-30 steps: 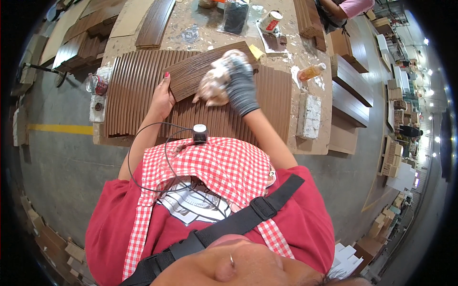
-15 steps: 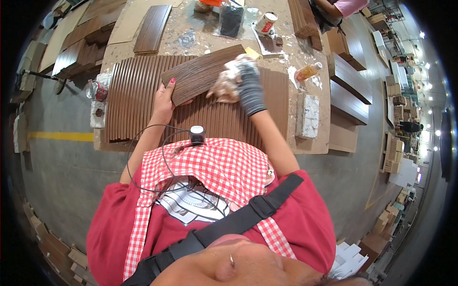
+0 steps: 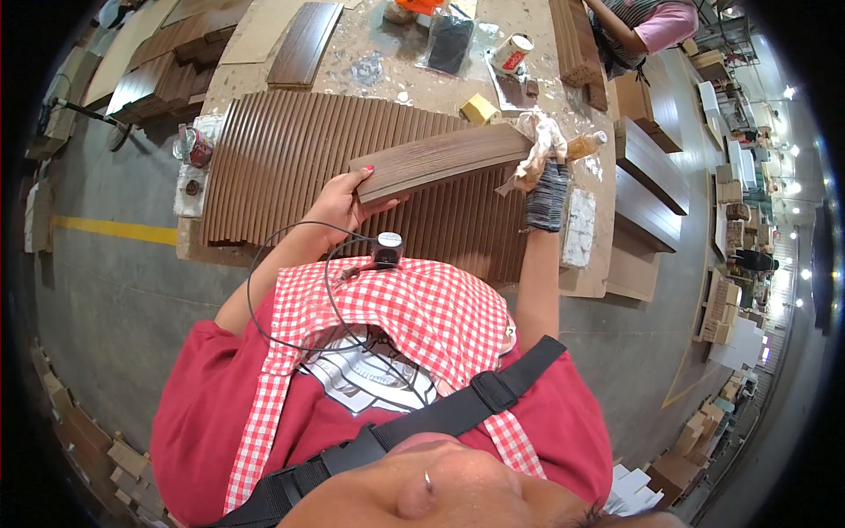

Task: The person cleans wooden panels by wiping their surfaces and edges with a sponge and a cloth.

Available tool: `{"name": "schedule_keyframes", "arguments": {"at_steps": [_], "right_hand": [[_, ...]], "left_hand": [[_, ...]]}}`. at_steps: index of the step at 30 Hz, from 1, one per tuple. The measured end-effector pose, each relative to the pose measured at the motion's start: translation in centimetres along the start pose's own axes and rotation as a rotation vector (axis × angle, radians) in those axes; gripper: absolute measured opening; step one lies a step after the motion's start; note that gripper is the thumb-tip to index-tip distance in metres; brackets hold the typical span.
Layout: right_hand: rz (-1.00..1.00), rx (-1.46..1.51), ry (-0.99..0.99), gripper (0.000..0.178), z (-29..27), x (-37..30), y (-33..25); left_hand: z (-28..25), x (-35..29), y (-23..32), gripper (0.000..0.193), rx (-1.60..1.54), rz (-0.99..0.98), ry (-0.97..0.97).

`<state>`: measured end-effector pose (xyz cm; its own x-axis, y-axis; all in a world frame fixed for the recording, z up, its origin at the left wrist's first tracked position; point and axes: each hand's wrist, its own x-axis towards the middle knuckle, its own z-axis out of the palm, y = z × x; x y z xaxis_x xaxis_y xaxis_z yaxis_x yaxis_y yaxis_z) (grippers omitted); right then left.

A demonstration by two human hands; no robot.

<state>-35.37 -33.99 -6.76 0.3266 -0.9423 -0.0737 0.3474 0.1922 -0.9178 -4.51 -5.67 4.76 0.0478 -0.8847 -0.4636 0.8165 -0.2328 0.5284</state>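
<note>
Head view: left hand (image 3: 339, 201) grips plank (image 3: 444, 161), right hand (image 3: 547, 195) grips cloth (image 3: 540, 145) beside amber-filled bottle (image 3: 587, 144)

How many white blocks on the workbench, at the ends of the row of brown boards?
2 visible: the left white block with a jar on it, and the right white block, beside the gloved right hand. Others may be hidden.
</note>
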Motion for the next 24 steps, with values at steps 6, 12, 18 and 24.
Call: {"name": "schedule_keyframes", "arguments": {"at_steps": [6, 12, 18, 24], "right_hand": [[-0.191, -0.664, 0.240, 0.031, 9.3, -2.1, -3.5], [-0.441, -1.102, 0.269, 0.030, 12.3, 0.7, -3.7], [-0.532, -1.292, 0.364, 0.026, 16.2, 0.0, -5.5], [-1.136, -1.191, 0.085, 0.023, 18.1, 0.1, -8.4]], "left_hand": [[-1.2, 0.6, 1.1, 0.044, -0.287, -0.165, -0.050], [-3.3, -0.5, 3.8, 0.044, 0.004, -0.258, -0.118], [-3.5, -2.2, 4.7, 0.066, 1.304, 0.384, 0.212], [-4.2, 3.0, 1.3, 0.044, 1.015, 0.566, 0.006]]}}
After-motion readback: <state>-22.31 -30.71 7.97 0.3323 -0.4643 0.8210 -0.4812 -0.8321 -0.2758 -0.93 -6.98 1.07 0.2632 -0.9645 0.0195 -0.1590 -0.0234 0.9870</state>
